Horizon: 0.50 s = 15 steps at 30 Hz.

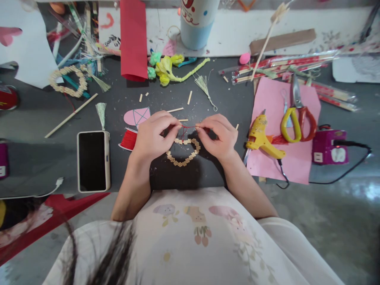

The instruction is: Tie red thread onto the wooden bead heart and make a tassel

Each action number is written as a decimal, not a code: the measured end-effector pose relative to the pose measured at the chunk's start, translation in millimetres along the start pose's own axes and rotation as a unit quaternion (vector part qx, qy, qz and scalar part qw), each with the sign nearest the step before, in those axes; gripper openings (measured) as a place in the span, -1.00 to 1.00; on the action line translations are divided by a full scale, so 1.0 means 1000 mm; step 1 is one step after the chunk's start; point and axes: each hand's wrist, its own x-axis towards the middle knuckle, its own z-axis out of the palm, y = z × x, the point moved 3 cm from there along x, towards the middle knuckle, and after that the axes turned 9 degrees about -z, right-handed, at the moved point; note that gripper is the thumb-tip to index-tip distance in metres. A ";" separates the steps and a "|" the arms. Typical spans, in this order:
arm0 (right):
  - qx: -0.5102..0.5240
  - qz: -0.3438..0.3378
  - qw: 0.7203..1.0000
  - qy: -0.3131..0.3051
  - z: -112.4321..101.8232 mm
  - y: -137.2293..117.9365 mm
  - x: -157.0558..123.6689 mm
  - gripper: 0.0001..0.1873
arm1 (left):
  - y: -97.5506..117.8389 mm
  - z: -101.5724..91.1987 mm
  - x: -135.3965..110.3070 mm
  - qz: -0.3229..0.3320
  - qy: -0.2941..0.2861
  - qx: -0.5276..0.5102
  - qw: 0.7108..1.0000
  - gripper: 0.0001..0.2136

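My left hand (156, 134) and my right hand (218, 134) meet over the dark table, each pinching an end of a thin red thread (189, 127) stretched between them. Just below the thread hangs a small heart-shaped frame of pale wooden pieces (184, 152), at whose top notch the thread sits. Both hands are closed in a pinch. A spool of red thread (128, 139) lies just left of my left hand, beside a pink paper heart (137, 116).
A phone (93, 160) lies at the left. A yellow glue gun (261, 136) and scissors (298, 114) rest on pink paper (297, 162) at the right, near a purple device (329, 147). Red paper roll (133, 39), a second wooden heart (68, 81), tassels and sticks lie behind.
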 end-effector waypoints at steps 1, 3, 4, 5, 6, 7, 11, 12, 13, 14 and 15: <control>0.003 0.016 1.000 -0.002 0.000 0.000 0.000 -0.90 | 0.000 0.000 0.001 -0.008 -0.008 -0.006 1.000 -0.90; 0.012 0.056 0.998 0.000 -0.001 0.003 -0.001 -0.82 | -0.002 0.001 0.003 -0.019 -0.022 -0.018 0.999 -0.90; 0.015 0.075 0.997 0.006 -0.001 0.004 -0.001 -0.79 | -0.003 0.002 0.003 -0.022 -0.029 -0.025 0.999 -0.91; 0.015 0.091 0.996 0.011 -0.001 0.006 -0.001 -0.77 | -0.004 0.002 0.003 -0.025 -0.034 -0.031 0.999 -0.91; 0.013 0.102 0.995 0.014 -0.001 0.008 -0.002 -0.77 | -0.006 0.003 0.004 -0.027 -0.038 -0.035 0.998 -0.92; 0.009 0.109 0.994 0.013 0.000 0.010 -0.002 -0.79 | -0.007 0.003 0.004 -0.028 -0.041 -0.039 0.998 -0.92; 0.014 0.123 0.992 -0.026 0.006 0.018 -0.003 -0.82 | -0.009 0.003 0.004 -0.029 -0.045 -0.044 0.998 -0.92; 0.021 0.126 0.991 -0.041 0.007 0.020 -0.003 -0.80 | -0.009 0.003 0.003 -0.028 -0.047 -0.045 0.997 -0.92; 0.029 0.129 0.989 -0.060 0.008 0.021 -0.003 -0.78 | -0.009 0.003 0.003 -0.027 -0.048 -0.047 0.997 -0.92; 0.037 0.129 0.988 -0.081 0.010 0.022 -0.003 -0.77 | -0.009 0.003 0.003 -0.026 -0.050 -0.048 0.997 -0.93; 0.045 0.128 0.985 -0.104 0.011 0.022 -0.003 -0.77 | -0.008 0.002 0.003 -0.025 -0.051 -0.050 0.997 -0.93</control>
